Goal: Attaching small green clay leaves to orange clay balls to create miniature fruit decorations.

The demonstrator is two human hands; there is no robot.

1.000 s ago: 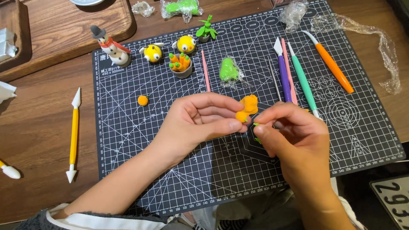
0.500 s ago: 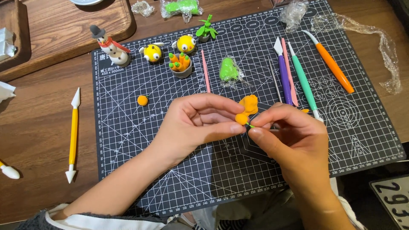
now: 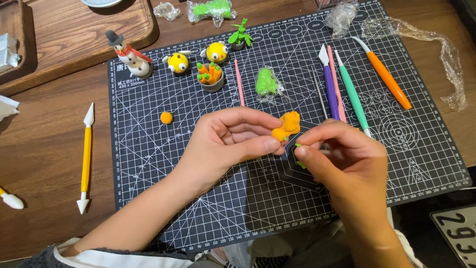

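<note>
Your left hand (image 3: 233, 141) pinched the orange clay piece (image 3: 286, 126) just left of your right hand (image 3: 342, 159), whose fingertips pinched 1 green bit (image 3: 298, 146).

Green clay in clear wrap (image 3: 267, 83); white numbered plate (image 3: 458, 232) bottom right.

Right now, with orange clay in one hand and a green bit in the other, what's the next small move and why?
Probably bring the right hand a touch left and press its green bit onto the orange clay pinched in the left hand: the two pieces sit almost touching, not visibly joined.
</note>
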